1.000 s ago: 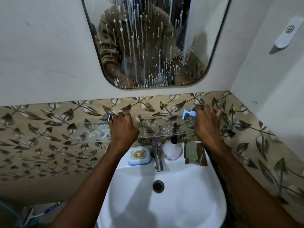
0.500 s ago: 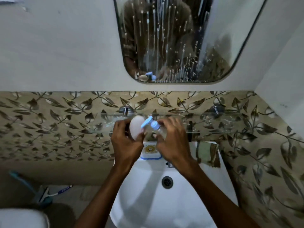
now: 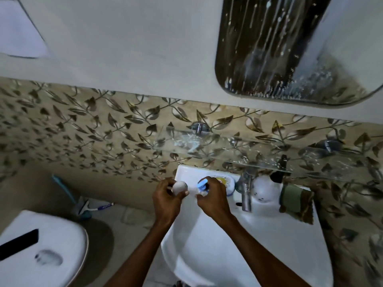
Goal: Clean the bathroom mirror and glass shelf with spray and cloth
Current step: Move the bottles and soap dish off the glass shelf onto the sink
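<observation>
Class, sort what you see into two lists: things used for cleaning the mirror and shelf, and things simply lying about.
Job: streaked wall mirror; clear glass shelf; blue-nozzled spray bottle in right hand; green folded cloth.

Lying about: white round object in left hand; soap dish; chrome tap; toilet.
</observation>
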